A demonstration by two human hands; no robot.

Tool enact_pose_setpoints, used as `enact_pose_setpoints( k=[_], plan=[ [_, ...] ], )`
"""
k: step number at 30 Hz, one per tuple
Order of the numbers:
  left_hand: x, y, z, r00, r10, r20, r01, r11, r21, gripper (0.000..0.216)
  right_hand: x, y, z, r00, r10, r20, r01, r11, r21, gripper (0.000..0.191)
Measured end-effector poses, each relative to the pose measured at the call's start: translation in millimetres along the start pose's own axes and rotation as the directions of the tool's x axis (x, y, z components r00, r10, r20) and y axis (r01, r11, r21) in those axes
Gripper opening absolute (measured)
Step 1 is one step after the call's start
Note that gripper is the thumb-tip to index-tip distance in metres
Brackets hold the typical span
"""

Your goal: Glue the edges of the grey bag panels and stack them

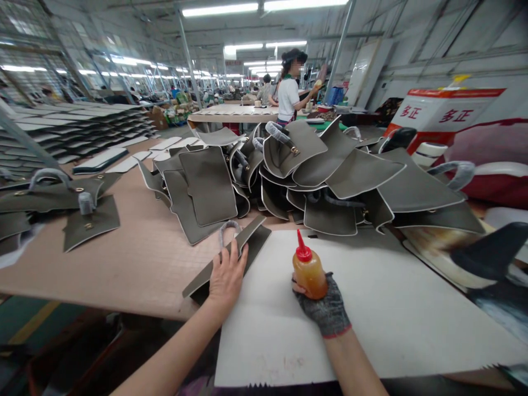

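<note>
My right hand (325, 307), in a dark knit glove with a red cuff, grips an amber squeeze bottle (309, 271) with a red pointed cap, held upright over a white sheet (371, 308). My bare left hand (226, 276) lies flat on a long grey leather piece (231, 254) with a wrapped handle, at the white sheet's left edge. A big heap of grey bag panels with pale edges (330, 176) lies just behind both hands.
More grey flaps and handled pieces (61, 206) lie on the brown table (140, 258) at left. Stacked sheets (78, 129) fill the far left. A red and white box (445, 113) stands at right. A person in a white shirt (289, 91) works at a far table.
</note>
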State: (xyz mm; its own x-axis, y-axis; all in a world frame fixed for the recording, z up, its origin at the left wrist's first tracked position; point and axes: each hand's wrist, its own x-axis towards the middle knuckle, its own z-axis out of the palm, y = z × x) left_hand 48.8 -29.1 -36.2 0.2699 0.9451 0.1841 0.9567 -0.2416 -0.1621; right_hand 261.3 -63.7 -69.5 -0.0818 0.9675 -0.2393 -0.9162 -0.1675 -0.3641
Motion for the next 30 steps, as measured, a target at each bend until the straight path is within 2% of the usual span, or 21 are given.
enact_pose_setpoints(
  k=[6,11,14,16,18,20,22,24,26,28,30],
  plan=[
    [-7,-7,6,0.999,0.047,-0.010,-0.047,0.999,-0.016,0.036,-1,0,3,0.999,0.004,-0.033,-0.003,0.999,0.033,0.034],
    [5,1,-6,0.991,0.082,0.107,-0.084,0.996,0.016,0.042,-2,0,6,0.998,0.004,-0.056,-0.002,0.999,0.037,0.038],
    [19,5,-16,0.976,0.074,0.204,-0.078,0.997,0.012,0.043,-1,1,5,0.998,0.016,-0.067,-0.013,0.999,0.041,0.034],
    [28,3,-20,0.969,0.099,0.225,-0.101,0.995,-0.003,0.040,0,1,3,0.998,0.015,-0.063,-0.013,0.999,0.037,0.031],
    [34,-2,-24,0.970,0.198,0.144,-0.197,0.980,-0.019,0.037,1,1,2,0.999,0.005,-0.038,-0.004,0.999,0.034,0.032],
    [35,-8,-24,0.956,0.295,-0.002,-0.295,0.955,-0.011,0.038,2,1,2,1.000,0.004,-0.007,-0.003,1.000,0.031,0.034],
    [31,-11,-20,0.940,0.319,-0.121,-0.320,0.947,0.013,0.043,3,0,3,1.000,0.004,0.012,-0.004,1.000,0.030,0.036],
    [26,-11,-12,0.928,0.334,-0.167,-0.334,0.942,0.028,0.046,4,0,5,1.000,-0.005,0.007,0.005,0.999,0.032,0.038],
    [23,-8,-1,0.908,0.399,-0.130,-0.399,0.916,0.024,0.043,4,-1,6,1.000,-0.004,-0.006,0.004,1.000,0.029,0.037],
    [25,-7,9,0.886,0.462,-0.036,-0.462,0.886,-0.021,0.039,3,-1,5,1.000,0.001,-0.014,0.000,1.000,0.026,0.035],
    [32,-9,15,0.876,0.478,0.060,-0.470,0.876,-0.104,0.037,3,0,3,1.000,-0.005,-0.019,0.006,1.000,0.016,0.032]
  ],
)
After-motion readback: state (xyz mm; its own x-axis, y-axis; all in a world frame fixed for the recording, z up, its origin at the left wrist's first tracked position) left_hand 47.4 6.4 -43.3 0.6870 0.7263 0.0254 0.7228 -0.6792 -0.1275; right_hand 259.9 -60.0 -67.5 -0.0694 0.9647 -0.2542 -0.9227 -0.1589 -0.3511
